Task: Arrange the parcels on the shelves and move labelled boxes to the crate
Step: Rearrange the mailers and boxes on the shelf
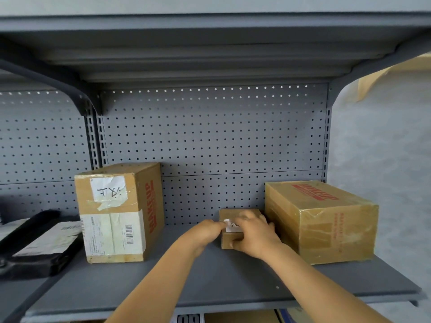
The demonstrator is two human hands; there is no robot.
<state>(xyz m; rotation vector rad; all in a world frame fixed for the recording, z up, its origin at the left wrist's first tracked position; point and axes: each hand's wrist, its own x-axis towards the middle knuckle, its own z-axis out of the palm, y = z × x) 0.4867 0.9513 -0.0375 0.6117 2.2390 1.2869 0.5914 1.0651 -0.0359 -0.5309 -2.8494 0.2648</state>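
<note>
A small brown box [228, 241] with a white handwritten label sits on the grey shelf [163, 283], against the left side of a large taped "MAKEUP" box [326, 224]. My right hand [256, 234] grips the small box, fingers over its top and thumb on its front. My left hand [205, 230] pinches the box's top left edge beside the label. A tall labelled "MAKEUP" box [116, 213] stands at the shelf's left.
Black mailer bags [39, 248] with white labels lie on the neighbouring shelf at far left. A pegboard back panel [210, 136] closes the rear and another shelf hangs overhead. More cardboard shows below the shelf's front edge [245, 317].
</note>
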